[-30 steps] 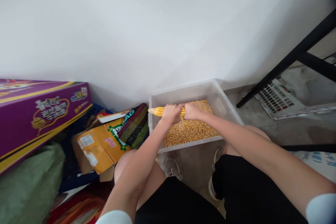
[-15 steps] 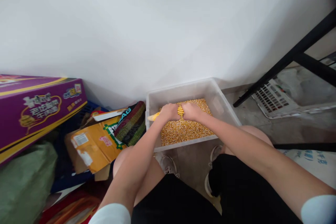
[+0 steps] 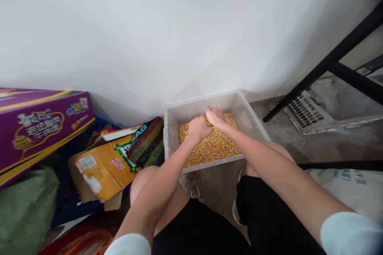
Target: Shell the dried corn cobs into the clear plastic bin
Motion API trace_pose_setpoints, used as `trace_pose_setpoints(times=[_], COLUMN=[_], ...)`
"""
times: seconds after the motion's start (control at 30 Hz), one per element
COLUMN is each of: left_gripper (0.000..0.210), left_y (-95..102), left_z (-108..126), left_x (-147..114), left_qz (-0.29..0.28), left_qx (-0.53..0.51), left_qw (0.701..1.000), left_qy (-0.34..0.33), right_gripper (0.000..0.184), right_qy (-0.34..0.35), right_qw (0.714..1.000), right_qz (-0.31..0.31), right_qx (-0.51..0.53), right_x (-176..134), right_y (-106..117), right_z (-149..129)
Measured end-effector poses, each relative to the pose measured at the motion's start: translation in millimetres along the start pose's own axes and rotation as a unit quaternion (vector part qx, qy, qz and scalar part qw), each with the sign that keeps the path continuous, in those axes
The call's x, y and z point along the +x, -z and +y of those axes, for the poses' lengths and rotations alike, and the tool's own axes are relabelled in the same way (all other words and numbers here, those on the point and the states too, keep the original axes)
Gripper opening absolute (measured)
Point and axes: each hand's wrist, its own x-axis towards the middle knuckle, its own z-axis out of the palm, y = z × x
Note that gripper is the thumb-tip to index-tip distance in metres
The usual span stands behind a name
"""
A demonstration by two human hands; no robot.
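My left hand and my right hand meet above a translucent plastic bin. Both are closed around an ear of corn, and only a small yellow part of it shows between them. Fingers cover the rest of the ear. Below them, loose corn kernels are spread in a thick layer over the bin floor. The bin stands on the floor between my knees, against the white wall.
On the left are a purple carton, a flattened orange box, a mesh bag and a green sack. To the right, a black metal frame rises beside a white basket. A white printed sack lies near my right leg.
My hands have turned and drawn closer together, the right now slightly farther from me. The ear's bare tip, which stuck out left of my left hand, is now hidden.
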Motion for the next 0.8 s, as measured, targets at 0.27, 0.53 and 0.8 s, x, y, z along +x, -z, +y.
trace_pose_setpoints(times=[0.27,0.53,0.8], left_gripper=[0.03,0.035,0.04], left_y=[-11.5,-11.2,-5.8], left_z=[-21.3,-22.7,-24.7], left_x=[17.6,11.4,11.4], left_qz=[-0.097,-0.068,-0.039], left_qx=[-0.126,-0.038,-0.025], left_qw=[0.987,0.996,0.998], left_qy=[-0.031,-0.046,-0.034], right_gripper=[0.049,0.052,0.051], right_qy=[0.113,-0.06,-0.117], right_qw=[0.99,0.949,0.893], right_qz=[-0.028,-0.272,-0.308], right_qx=[-0.082,0.151,0.305], right_x=[-5.0,0.0,23.1], right_y=[7.5,14.4,51.5], right_z=[5.6,7.5,26.7])
